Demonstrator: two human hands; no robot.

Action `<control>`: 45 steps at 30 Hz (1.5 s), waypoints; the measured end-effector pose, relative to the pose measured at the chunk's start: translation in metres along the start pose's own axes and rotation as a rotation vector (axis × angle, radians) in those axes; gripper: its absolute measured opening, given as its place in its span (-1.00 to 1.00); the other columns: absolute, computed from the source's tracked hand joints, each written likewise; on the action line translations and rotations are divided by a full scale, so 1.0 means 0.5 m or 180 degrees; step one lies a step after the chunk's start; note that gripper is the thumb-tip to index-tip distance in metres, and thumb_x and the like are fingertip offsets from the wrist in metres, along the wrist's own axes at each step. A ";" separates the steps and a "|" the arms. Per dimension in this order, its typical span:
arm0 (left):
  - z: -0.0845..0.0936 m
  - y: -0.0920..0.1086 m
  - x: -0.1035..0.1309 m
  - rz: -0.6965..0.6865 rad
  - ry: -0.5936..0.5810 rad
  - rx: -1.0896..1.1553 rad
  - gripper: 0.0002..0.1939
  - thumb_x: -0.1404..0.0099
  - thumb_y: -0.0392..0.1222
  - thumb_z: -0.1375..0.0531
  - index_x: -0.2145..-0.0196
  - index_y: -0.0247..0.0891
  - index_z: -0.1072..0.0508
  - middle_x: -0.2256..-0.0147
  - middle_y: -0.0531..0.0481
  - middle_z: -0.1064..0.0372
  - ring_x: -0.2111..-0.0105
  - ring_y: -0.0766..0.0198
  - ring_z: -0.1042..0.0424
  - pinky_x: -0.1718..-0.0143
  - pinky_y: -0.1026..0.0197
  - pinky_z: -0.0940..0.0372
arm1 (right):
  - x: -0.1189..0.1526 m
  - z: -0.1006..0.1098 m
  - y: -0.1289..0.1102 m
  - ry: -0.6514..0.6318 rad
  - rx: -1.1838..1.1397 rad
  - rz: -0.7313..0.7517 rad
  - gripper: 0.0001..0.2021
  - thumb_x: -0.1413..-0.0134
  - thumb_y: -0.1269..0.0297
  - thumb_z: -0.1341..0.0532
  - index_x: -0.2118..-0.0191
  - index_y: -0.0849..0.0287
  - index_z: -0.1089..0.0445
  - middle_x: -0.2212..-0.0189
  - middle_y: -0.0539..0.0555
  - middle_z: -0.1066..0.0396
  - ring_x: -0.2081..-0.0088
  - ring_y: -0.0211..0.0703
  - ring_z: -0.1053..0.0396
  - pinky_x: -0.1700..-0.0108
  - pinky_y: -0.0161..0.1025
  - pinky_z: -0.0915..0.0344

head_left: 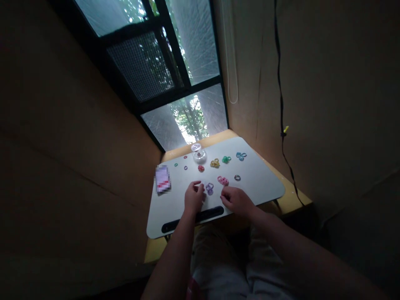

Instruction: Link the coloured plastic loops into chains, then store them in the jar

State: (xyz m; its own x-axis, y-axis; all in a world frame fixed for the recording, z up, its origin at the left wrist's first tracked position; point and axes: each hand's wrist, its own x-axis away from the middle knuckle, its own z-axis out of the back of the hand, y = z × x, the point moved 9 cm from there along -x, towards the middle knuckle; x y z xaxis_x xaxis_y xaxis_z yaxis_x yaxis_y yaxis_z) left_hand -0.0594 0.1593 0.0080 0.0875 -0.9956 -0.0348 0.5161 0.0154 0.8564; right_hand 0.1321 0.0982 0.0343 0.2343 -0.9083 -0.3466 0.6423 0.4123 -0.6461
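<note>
Small coloured rings that look like hair ties lie in groups on a white lap table (259, 183). My left hand (194, 198) hovers over the table beside the purple hair ties (209, 188); its fingers are loosely bent and apart, with nothing visible in them. Just below the pink hair ties (223, 180), my right hand (235, 198) is closed with its fingers curled in. Whatever it may hold is hidden. Further back are red (201, 168), yellow (215, 163), green (226, 159) and blue hair ties (241, 156). A dark single ring (237, 177) lies to the right.
A clear round container (199, 156) stands at the back, a clear lid-like piece (196, 147) behind it. A blurred phone-like object (163, 179) lies at the left. The table has a black slot (211, 213) along its near edge. A window (187, 112) rises beyond; a dark cord (281, 96) hangs right.
</note>
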 end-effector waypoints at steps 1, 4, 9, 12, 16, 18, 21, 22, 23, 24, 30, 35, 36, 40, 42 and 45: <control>0.003 -0.008 -0.007 0.0074 -0.0016 0.0043 -0.62 -0.40 0.01 -0.06 -0.02 -0.28 -0.38 0.32 -0.06 -0.50 0.57 0.35 -0.43 0.56 0.32 -0.27 | 0.000 0.000 0.000 -0.0006 -0.0010 -0.0011 -0.87 -0.12 0.34 -0.14 0.44 0.15 -0.34 0.51 -0.02 -0.36 0.46 -0.26 -0.24 0.37 -0.31 -0.04; 0.026 -0.017 -0.030 0.0028 -0.0013 -0.0097 -0.62 -0.43 0.00 0.00 -0.01 -0.32 -0.37 0.24 -0.15 -0.51 0.55 0.33 -0.45 0.56 0.29 -0.30 | -0.002 -0.007 0.002 -0.0100 -0.0052 -0.0024 -0.87 -0.12 0.33 -0.13 0.44 0.14 -0.33 0.50 -0.02 -0.36 0.45 -0.25 -0.26 0.37 -0.31 -0.05; 0.079 0.001 -0.090 -0.0248 -0.0042 -0.0832 -0.70 -0.31 -0.12 -0.18 0.05 -0.30 -0.47 0.13 -0.19 -0.52 0.25 0.19 -0.54 0.20 0.18 -0.40 | -0.011 -0.011 0.007 -0.0180 -0.0106 -0.0115 -0.86 -0.13 0.30 -0.12 0.43 0.13 -0.32 0.49 -0.01 -0.36 0.44 -0.23 -0.28 0.36 -0.30 -0.06; 0.090 0.026 -0.140 -0.0477 -0.0073 -0.1412 -0.57 -0.28 -0.22 -0.20 -0.10 -0.34 -0.42 -0.16 -0.27 -0.34 -0.15 0.06 -0.34 -0.17 0.09 -0.22 | -0.015 -0.015 0.010 -0.0256 -0.0155 -0.0166 -0.86 -0.13 0.28 -0.11 0.42 0.13 -0.33 0.48 -0.01 -0.37 0.44 -0.23 -0.28 0.36 -0.30 -0.07; 0.075 0.044 -0.195 -0.0629 -0.0194 -0.2077 -0.49 -0.28 -0.30 -0.16 -0.19 -0.41 -0.34 -0.32 -0.31 -0.08 -0.34 0.02 -0.04 -0.33 0.06 0.06 | -0.019 -0.018 0.012 -0.0287 -0.0168 -0.0147 -0.88 -0.11 0.30 -0.12 0.42 0.14 -0.33 0.48 0.00 -0.37 0.43 -0.22 -0.29 0.35 -0.30 -0.08; 0.069 0.046 -0.211 -0.0640 -0.0225 -0.2329 -0.51 -0.32 -0.30 -0.12 -0.19 -0.39 -0.34 -0.31 -0.31 -0.10 -0.32 0.02 -0.09 -0.31 0.05 0.02 | -0.019 -0.017 0.012 -0.0261 -0.0187 -0.0126 -0.89 -0.10 0.30 -0.12 0.42 0.14 -0.33 0.48 -0.01 -0.37 0.42 -0.22 -0.29 0.34 -0.30 -0.08; 0.068 0.049 -0.219 -0.0667 -0.0209 -0.2618 -0.61 -0.38 -0.28 -0.06 -0.12 -0.29 -0.41 -0.23 -0.25 -0.25 -0.23 0.06 -0.22 -0.25 0.07 -0.07 | -0.018 -0.014 0.013 -0.0228 -0.0222 -0.0141 -0.90 -0.08 0.32 -0.12 0.43 0.14 -0.32 0.48 -0.01 -0.37 0.42 -0.23 -0.29 0.35 -0.31 -0.08; 0.069 0.051 -0.218 -0.0682 -0.0200 -0.2691 -0.65 -0.39 -0.28 -0.04 -0.07 -0.26 -0.46 -0.17 -0.23 -0.33 -0.18 0.07 -0.27 -0.22 0.09 -0.10 | -0.017 -0.013 0.013 -0.0220 -0.0235 -0.0152 -0.90 -0.07 0.32 -0.12 0.43 0.14 -0.32 0.48 -0.01 -0.38 0.43 -0.23 -0.29 0.35 -0.31 -0.08; 0.071 0.053 -0.216 -0.0697 -0.0196 -0.2753 -0.67 -0.40 -0.28 -0.02 0.00 -0.24 -0.50 -0.10 -0.21 -0.39 -0.12 0.09 -0.33 -0.18 0.11 -0.14 | -0.017 -0.012 0.013 -0.0212 -0.0241 -0.0166 -0.90 -0.07 0.32 -0.12 0.44 0.14 -0.32 0.48 -0.01 -0.38 0.43 -0.23 -0.29 0.36 -0.31 -0.08; 0.072 0.054 -0.212 -0.0710 -0.0192 -0.2805 -0.69 -0.41 -0.27 -0.01 0.07 -0.24 -0.53 -0.02 -0.19 -0.44 -0.06 0.10 -0.38 -0.13 0.13 -0.18 | -0.016 -0.012 0.013 -0.0206 -0.0240 -0.0180 -0.89 -0.07 0.32 -0.12 0.44 0.14 -0.32 0.49 -0.01 -0.38 0.43 -0.23 -0.29 0.36 -0.31 -0.08; 0.091 0.060 -0.150 -0.0755 -0.0111 -0.2931 -0.70 -0.43 -0.21 -0.02 0.27 -0.30 -0.54 0.20 -0.19 -0.47 0.17 0.14 -0.44 0.10 0.17 -0.26 | -0.014 -0.014 0.012 -0.0189 -0.0178 -0.0191 -0.89 -0.09 0.31 -0.12 0.43 0.14 -0.32 0.47 0.00 -0.40 0.41 -0.22 -0.32 0.35 -0.31 -0.08; 0.096 0.068 -0.062 -0.0940 -0.0031 -0.2395 -0.81 -0.37 -0.27 -0.05 0.27 -0.28 -0.46 0.21 -0.14 -0.44 0.16 0.16 -0.41 0.10 0.18 -0.25 | -0.010 -0.015 0.010 -0.0167 -0.0147 -0.0151 -0.90 -0.08 0.33 -0.12 0.42 0.13 -0.34 0.46 -0.01 -0.40 0.40 -0.21 -0.33 0.33 -0.31 -0.10; 0.096 0.072 -0.042 -0.0960 0.0055 -0.2044 -0.83 -0.35 -0.29 -0.05 0.27 -0.27 -0.44 0.22 -0.13 -0.43 0.17 0.16 -0.41 0.10 0.17 -0.25 | -0.009 -0.016 0.008 -0.0178 -0.0161 -0.0136 -0.90 -0.07 0.34 -0.12 0.42 0.13 -0.35 0.46 -0.01 -0.41 0.39 -0.21 -0.34 0.33 -0.31 -0.11; 0.030 0.098 0.056 -0.1485 -0.0243 -0.1056 -0.87 -0.25 -0.33 -0.08 0.27 -0.22 -0.40 0.23 -0.07 -0.42 0.19 0.17 -0.40 0.11 0.16 -0.25 | -0.007 -0.015 -0.002 -0.0233 -0.0285 -0.0097 -0.87 -0.05 0.33 -0.14 0.30 0.12 -0.42 0.44 -0.02 -0.45 0.39 -0.20 -0.37 0.30 -0.30 -0.16; -0.012 0.095 0.092 -0.1442 -0.0387 -0.0799 -0.88 -0.31 -0.27 -0.06 0.30 -0.21 -0.40 0.28 -0.05 -0.43 0.25 0.18 -0.40 0.18 0.18 -0.25 | -0.006 -0.013 -0.005 -0.0225 -0.0364 -0.0109 -0.81 -0.03 0.33 -0.16 0.21 0.11 -0.45 0.43 -0.03 -0.46 0.39 -0.20 -0.39 0.28 -0.30 -0.19; -0.057 0.082 0.116 -0.1186 -0.0413 -0.0551 -0.86 -0.34 -0.22 -0.04 0.32 -0.21 -0.38 0.35 -0.03 -0.42 0.36 0.20 -0.39 0.31 0.21 -0.22 | -0.007 -0.014 -0.006 -0.0221 -0.0403 -0.0070 -0.78 -0.01 0.34 -0.17 0.19 0.10 -0.46 0.39 -0.02 -0.48 0.35 -0.19 -0.40 0.26 -0.30 -0.20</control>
State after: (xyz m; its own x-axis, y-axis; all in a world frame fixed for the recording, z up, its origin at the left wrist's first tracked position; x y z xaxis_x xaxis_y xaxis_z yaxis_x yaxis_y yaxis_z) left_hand -0.0087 0.1051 0.0265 -0.2341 -0.9393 -0.2509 0.6285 -0.3431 0.6980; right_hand 0.1242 0.1008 0.0329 0.2738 -0.9181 -0.2864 0.5518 0.3939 -0.7351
